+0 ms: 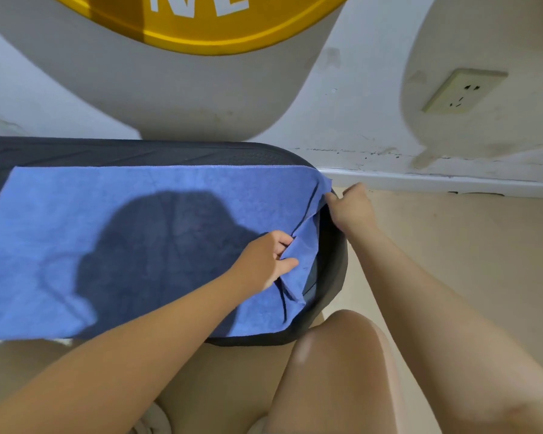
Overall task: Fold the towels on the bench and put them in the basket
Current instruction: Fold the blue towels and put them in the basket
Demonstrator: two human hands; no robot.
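You had the towel (pixel 123 233) spread flat on the bench (pixel 329 277), your left hand (pixel 265 261) and right hand (pixel 351 205) each pinching its right edge, so an uneven pull could have skewed the fold.

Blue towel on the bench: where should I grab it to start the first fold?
Take the blue towel by its two right-end corners, coming from the bench's right end. It lies spread flat, that edge overhangs, and the left hand and right hand already pinch there.
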